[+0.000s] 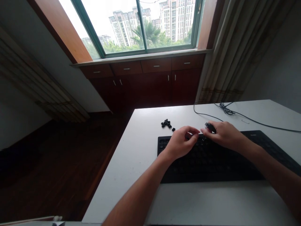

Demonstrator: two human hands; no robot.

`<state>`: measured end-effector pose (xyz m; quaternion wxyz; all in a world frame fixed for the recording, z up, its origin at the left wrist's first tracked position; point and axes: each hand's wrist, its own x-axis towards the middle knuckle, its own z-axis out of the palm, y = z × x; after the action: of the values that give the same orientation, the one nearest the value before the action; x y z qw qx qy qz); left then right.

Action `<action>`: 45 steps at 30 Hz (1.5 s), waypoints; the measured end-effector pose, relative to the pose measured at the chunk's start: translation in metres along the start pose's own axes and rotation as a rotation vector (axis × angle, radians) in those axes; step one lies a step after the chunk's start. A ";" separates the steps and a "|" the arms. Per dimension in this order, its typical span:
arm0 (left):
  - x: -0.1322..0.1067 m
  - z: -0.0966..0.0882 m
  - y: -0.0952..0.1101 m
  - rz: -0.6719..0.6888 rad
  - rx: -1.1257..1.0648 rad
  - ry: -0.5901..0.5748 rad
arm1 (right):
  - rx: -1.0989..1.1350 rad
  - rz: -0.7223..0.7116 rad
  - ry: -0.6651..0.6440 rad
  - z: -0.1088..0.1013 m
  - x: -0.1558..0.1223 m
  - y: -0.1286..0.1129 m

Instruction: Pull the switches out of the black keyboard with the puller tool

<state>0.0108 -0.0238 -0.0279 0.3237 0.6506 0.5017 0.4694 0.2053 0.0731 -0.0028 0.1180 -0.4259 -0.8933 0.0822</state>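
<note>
A black keyboard [207, 163] lies on the white table under both my hands. My left hand [182, 141] is over its upper left part, thumb and fingers curled together near the back edge. Whatever may be between those fingertips is too small to make out. Close beside it, my right hand [222, 133] is closed around a small black rounded tool [210, 127], partly hidden by the fingers. Below the right fingers, thin shiny metal [204, 139] shows against the keys. Several loose black keycaps [166, 123] sit in a pile behind the keyboard's left corner.
A black cable [263, 121] with a bundled coil [225, 108] runs along the back right of the table [131, 157]. A thin bent wire [245, 121] lies near it. The table's left edge drops to a dark floor [70, 163]. Cabinets [145, 84] stand beyond, below a window.
</note>
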 end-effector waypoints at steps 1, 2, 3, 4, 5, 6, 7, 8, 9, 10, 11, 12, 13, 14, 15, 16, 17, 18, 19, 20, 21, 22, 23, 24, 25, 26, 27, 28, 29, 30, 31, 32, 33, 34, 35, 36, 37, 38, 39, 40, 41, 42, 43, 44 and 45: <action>0.000 0.000 0.000 0.004 0.006 0.000 | 0.022 0.007 -0.018 -0.002 0.001 0.002; 0.000 0.000 0.000 0.007 0.011 -0.001 | 0.051 0.012 -0.042 -0.004 0.001 0.003; 0.000 0.000 0.000 0.007 0.016 -0.004 | 0.091 0.014 -0.074 -0.006 0.001 0.005; 0.000 0.000 0.000 0.005 0.023 -0.005 | 0.140 0.017 -0.111 -0.008 0.001 0.007; 0.000 0.000 0.000 0.004 0.030 -0.007 | 0.190 0.019 -0.149 -0.010 0.001 0.008; 0.000 0.000 0.000 0.006 0.039 -0.009 | 0.233 0.020 -0.183 -0.012 0.001 0.010; 0.000 0.000 0.000 0.010 0.048 -0.008 | 0.265 0.018 -0.208 -0.013 0.001 0.011; 0.000 0.000 0.000 0.016 0.058 -0.005 | 0.284 0.012 -0.226 -0.014 0.000 0.012; 0.000 0.001 0.000 0.022 0.071 -0.002 | 0.293 0.003 -0.235 -0.014 0.000 0.013; -0.001 0.001 -0.001 0.028 0.088 0.002 | 0.293 -0.009 -0.238 -0.014 0.000 0.014; -0.001 0.002 -0.001 0.033 0.109 0.004 | 0.292 -0.023 -0.239 -0.014 0.001 0.014; -0.002 0.002 0.000 0.040 0.136 0.005 | 0.292 -0.036 -0.238 -0.014 0.001 0.014; -0.003 0.002 0.001 0.049 0.167 0.002 | 0.290 -0.049 -0.237 -0.014 0.001 0.014; -0.004 0.002 0.002 0.063 0.200 -0.005 | 0.284 -0.059 -0.230 -0.015 0.001 0.013; -0.004 0.002 0.004 0.082 0.235 -0.017 | 0.272 -0.067 -0.218 -0.015 0.001 0.012; -0.005 0.002 0.007 0.104 0.272 -0.033 | 0.253 -0.072 -0.201 -0.015 0.001 0.012; -0.006 0.001 0.009 0.125 0.309 -0.053 | 0.230 -0.074 -0.180 -0.015 0.001 0.011; -0.005 0.001 0.012 0.143 0.343 -0.075 | 0.204 -0.074 -0.160 -0.016 0.001 0.010; -0.004 0.002 0.015 0.155 0.373 -0.097 | 0.181 -0.073 -0.145 -0.016 0.001 0.009; -0.003 0.004 0.018 0.158 0.397 -0.117 | 0.162 -0.070 -0.136 -0.015 0.001 0.009; 0.000 0.007 0.021 0.153 0.410 -0.132 | 0.148 -0.066 -0.130 -0.015 0.002 0.009; 0.003 0.011 0.024 0.141 0.412 -0.146 | 0.134 -0.061 -0.126 -0.014 0.002 0.009; 0.007 0.016 0.026 0.127 0.402 -0.159 | 0.119 -0.058 -0.123 -0.012 0.003 0.010; 0.011 0.022 0.028 0.110 0.384 -0.171 | 0.099 -0.052 -0.117 -0.011 0.003 0.011; 0.016 0.029 0.029 0.094 0.359 -0.184 | 0.074 -0.049 -0.115 -0.010 0.004 0.011; 0.021 0.036 0.030 0.080 0.330 -0.194 | 0.045 -0.042 -0.115 -0.008 0.004 0.012; 0.025 0.042 0.030 0.060 0.308 -0.193 | 0.015 -0.026 -0.116 -0.007 0.005 0.012; 0.029 0.048 0.029 0.042 0.290 -0.175 | -0.011 -0.017 -0.116 -0.006 0.005 0.012; 0.032 0.052 0.028 0.022 0.271 -0.164 | -0.025 -0.009 -0.108 -0.005 0.004 0.012; 0.034 0.056 0.027 -0.003 0.253 -0.154 | -0.029 -0.007 -0.099 -0.005 0.004 0.012; 0.035 0.058 0.025 -0.026 0.237 -0.146 | -0.026 -0.008 -0.092 -0.005 0.003 0.011; 0.035 0.060 0.024 -0.045 0.227 -0.144 | -0.019 -0.010 -0.091 -0.004 0.003 0.011; 0.034 0.060 0.023 -0.061 0.223 -0.141 | -0.011 -0.012 -0.094 -0.004 0.003 0.010; 0.032 0.060 0.023 -0.072 0.228 -0.137 | -0.003 -0.013 -0.100 -0.004 0.003 0.010; 0.031 0.060 0.022 -0.075 0.241 -0.130 | 0.005 -0.011 -0.111 -0.003 0.003 0.010; 0.030 0.060 0.022 -0.073 0.260 -0.120 | 0.013 -0.010 -0.124 -0.003 0.004 0.010; 0.028 0.060 0.022 -0.064 0.282 -0.113 | 0.021 -0.005 -0.143 -0.002 0.005 0.011; 0.027 0.060 0.022 -0.052 0.308 -0.109 | 0.030 -0.002 -0.169 -0.002 0.006 0.012; 0.027 0.060 0.021 -0.038 0.334 -0.107 | 0.044 -0.002 -0.199 -0.001 0.007 0.014; 0.027 0.061 0.020 -0.024 0.359 -0.107 | 0.061 0.000 -0.228 -0.001 0.008 0.015; 0.026 0.062 0.019 -0.011 0.381 -0.106 | 0.082 0.002 -0.250 -0.001 0.009 0.016; 0.026 0.063 0.017 0.002 0.401 -0.104 | 0.105 0.006 -0.263 0.000 0.010 0.017; 0.027 0.063 0.015 0.014 0.419 -0.098 | 0.128 0.011 -0.270 0.000 0.010 0.017; 0.027 0.064 0.014 0.026 0.432 -0.093 | 0.151 0.013 -0.271 0.000 0.011 0.018; 0.027 0.065 0.012 0.035 0.443 -0.091 | 0.170 0.016 -0.268 0.000 0.011 0.018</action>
<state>0.0772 0.0015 -0.0318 0.1870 0.7349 0.5659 0.3235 0.2114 0.0929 -0.0058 0.0328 -0.4068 -0.8874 0.2146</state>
